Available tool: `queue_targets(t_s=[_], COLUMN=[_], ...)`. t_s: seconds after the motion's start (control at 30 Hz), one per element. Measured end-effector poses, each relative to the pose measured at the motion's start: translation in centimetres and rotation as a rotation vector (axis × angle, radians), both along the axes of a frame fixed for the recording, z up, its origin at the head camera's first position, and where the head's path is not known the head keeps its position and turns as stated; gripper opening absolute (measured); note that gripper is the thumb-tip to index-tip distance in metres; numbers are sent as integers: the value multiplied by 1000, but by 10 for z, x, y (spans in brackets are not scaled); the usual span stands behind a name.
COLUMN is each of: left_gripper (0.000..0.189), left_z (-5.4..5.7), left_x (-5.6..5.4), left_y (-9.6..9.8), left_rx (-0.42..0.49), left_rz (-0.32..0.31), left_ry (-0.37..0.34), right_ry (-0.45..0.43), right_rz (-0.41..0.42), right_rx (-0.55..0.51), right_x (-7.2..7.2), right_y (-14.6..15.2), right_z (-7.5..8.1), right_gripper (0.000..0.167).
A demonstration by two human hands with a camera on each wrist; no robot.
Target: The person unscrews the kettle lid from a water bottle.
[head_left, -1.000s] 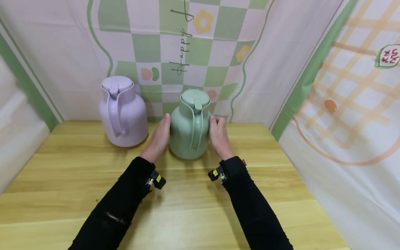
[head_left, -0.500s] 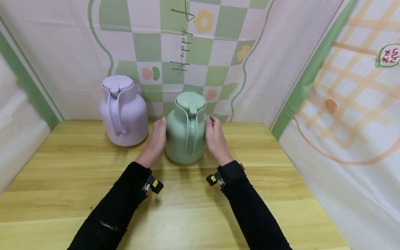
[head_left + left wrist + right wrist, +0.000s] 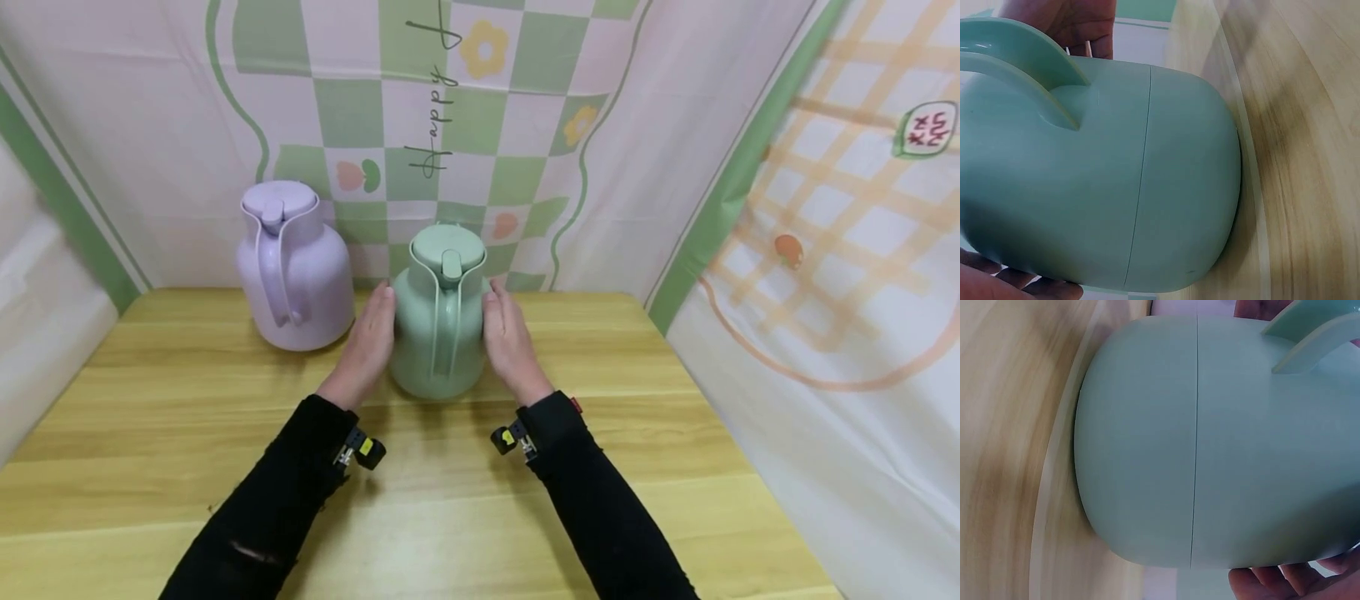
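A mint-green jug [image 3: 437,317] with a lid and a handle facing me stands upright on the wooden table [image 3: 187,417], between my two hands. My left hand [image 3: 367,346] lies flat against its left side and my right hand [image 3: 508,342] against its right side, fingers fairly straight and pointing away from me. In the left wrist view the green jug [image 3: 1116,187] fills the frame, with my left fingertips [image 3: 1016,284] at its lower edge. The right wrist view shows the green jug [image 3: 1210,444] and my right fingertips [image 3: 1291,581] below it.
A lilac jug [image 3: 294,267] of the same shape stands at the back left, a short gap from my left hand. Patterned cloth walls [image 3: 675,167] close in the table at the back and both sides. Bare tabletop lies in front of my arms.
Both hands have brought the green jug toward me and a little to the left, away from the back wall. The lilac jug has not moved.
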State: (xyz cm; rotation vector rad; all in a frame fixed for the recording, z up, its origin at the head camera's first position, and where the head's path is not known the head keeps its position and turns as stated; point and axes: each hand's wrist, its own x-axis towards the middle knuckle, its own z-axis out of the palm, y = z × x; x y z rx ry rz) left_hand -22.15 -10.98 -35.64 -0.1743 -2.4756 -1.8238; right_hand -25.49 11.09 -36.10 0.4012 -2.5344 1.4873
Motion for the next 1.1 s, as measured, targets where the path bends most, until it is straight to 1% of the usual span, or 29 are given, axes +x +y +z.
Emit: queue_targets(t_s=[0.27,0.33,0.4,0.5,0.57,0.63,0.87,1.1], left_gripper=[73,72,72,73,74,76,76,74], left_z=[1,2,2,3,3,2,-1,2], left_x=[5,7,8,10,12,14,20,27], left_y=[-2,-2,-2,-2,-3,-4,-9,-12], left_rx=[-40,-42,-34,-24,-29,-45,-51,-105], left_rz=[21,31,41,60,64,68,52,49], left_ry=[4,-1,11,8,16,8,30,58], right_ry=[-45,-59,-60,-49,-38,-32,-10,18], right_rz=[8,10,10,21,29,38,74,81], right_rx=[3,6,14,27,35,39,43,66], right_x=[8,10,12,14,16,18,23,28], right_y=[-3,-4,-4,-5,-5,-5,-7,-9], right_z=[0,1,1,2,1,1,-2,-1], right_gripper=[71,70,69,68,69,70,72,70])
